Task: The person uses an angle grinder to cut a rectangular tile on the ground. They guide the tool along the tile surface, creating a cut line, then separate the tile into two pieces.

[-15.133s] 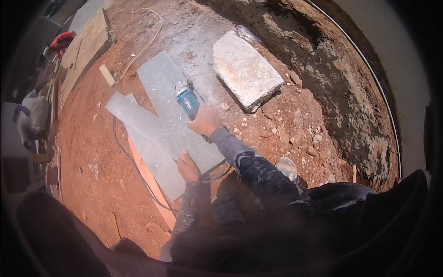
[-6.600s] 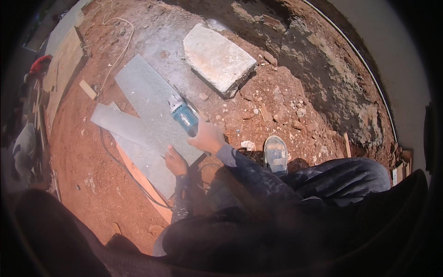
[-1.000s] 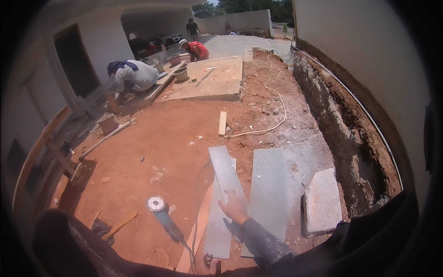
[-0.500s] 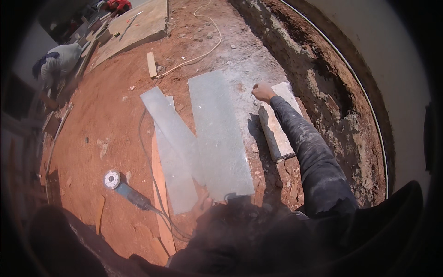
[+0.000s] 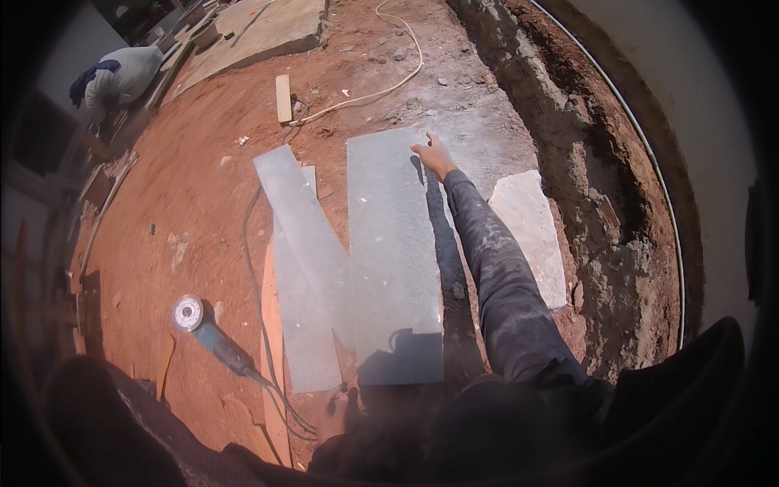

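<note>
A wide grey stone slab (image 5: 393, 235) lies flat on reddish soil in front of me. My right hand (image 5: 436, 158) is stretched out to its far right corner, fingers apart, with nothing seen in them. Beside that slab, a narrower grey strip (image 5: 304, 268) lies at a slant, partly over another pale piece. Close to my body, my left hand (image 5: 331, 414) is at the near end of the slabs. Its fingers look curled around a small, thin dark thing, too shaded to make out. A pale rough stone piece (image 5: 531, 235) lies right of my right forearm.
An angle grinder (image 5: 213, 334) with a disc lies left of the slabs, its cord (image 5: 260, 300) curving beside them. An orange-brown board (image 5: 272, 325) runs under the strip. A trench (image 5: 600, 178) edges the right side. Another person (image 5: 122, 77) bends over at the far left.
My right hand has left the pale stone piece and moved left to the wide slab's corner. That piece, tilted before, now lies flat farther right. My left hand has drawn slightly nearer my body.
</note>
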The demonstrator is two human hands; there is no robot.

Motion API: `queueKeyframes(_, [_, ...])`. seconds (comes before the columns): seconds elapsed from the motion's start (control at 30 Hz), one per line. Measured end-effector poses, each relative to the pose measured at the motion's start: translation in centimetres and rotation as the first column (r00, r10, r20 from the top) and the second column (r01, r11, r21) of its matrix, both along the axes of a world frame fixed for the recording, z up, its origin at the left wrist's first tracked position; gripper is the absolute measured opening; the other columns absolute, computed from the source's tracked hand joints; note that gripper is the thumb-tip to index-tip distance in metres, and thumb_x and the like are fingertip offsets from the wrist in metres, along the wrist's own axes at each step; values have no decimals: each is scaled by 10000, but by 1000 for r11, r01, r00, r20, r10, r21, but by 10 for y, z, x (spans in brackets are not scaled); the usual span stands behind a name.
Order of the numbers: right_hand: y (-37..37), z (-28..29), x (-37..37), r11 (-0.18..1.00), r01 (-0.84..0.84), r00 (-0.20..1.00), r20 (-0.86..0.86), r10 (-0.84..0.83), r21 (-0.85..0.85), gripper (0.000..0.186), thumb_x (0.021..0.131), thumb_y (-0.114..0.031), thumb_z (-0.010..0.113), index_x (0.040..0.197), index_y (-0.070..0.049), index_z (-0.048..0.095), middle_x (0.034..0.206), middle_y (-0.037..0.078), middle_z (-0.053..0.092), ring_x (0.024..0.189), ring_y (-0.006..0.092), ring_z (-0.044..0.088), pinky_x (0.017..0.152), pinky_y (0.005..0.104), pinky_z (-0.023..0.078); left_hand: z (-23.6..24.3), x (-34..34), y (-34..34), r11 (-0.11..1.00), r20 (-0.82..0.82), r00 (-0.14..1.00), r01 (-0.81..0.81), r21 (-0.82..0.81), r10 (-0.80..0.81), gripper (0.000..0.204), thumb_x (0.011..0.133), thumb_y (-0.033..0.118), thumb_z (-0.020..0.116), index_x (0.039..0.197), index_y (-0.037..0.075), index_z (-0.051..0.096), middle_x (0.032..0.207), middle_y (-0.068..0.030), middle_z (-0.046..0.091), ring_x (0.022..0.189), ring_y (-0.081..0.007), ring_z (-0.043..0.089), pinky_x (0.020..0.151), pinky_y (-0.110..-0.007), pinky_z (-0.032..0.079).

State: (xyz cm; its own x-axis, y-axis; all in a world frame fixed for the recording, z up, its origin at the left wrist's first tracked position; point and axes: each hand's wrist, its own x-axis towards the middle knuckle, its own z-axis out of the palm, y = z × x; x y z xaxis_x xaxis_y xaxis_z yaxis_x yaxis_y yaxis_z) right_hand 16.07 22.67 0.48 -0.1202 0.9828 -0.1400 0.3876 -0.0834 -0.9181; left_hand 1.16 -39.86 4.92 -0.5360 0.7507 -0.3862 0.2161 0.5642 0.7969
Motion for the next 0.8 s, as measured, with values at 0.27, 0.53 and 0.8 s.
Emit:
queueKeyframes(0.27, [3,16,-24,992,-96,992,-95,88,-80,949,769,-266,771,1499,88,278,1456,316,426,1343,364,451,1081,390,391,47,8,13,983,64,985,-155,-100,162,290,961,193,670,1155,-22,666,1043,-84,678,953,-154,644,858,-288,507])
queueKeyframes(0.53, [11,-7,-19,978,-169,976,-157,148,-124,878,786,-232,745,1460,134,317,1429,323,462,1324,364,484,1072,365,401,47,9,-2,980,0,989,-147,-135,148,303,958,196,673,1168,-23,665,1086,-99,680,989,-169,637,879,-304,501])
queueKeyframes(0.8, [-35,8,-12,992,-81,995,-62,75,-102,755,813,-242,727,1403,120,426,1349,281,553,1245,328,550,1014,368,437,30,4,0,988,100,988,-103,-113,114,314,967,214,660,1182,-16,659,1071,-74,685,970,-150,638,851,-290,498])
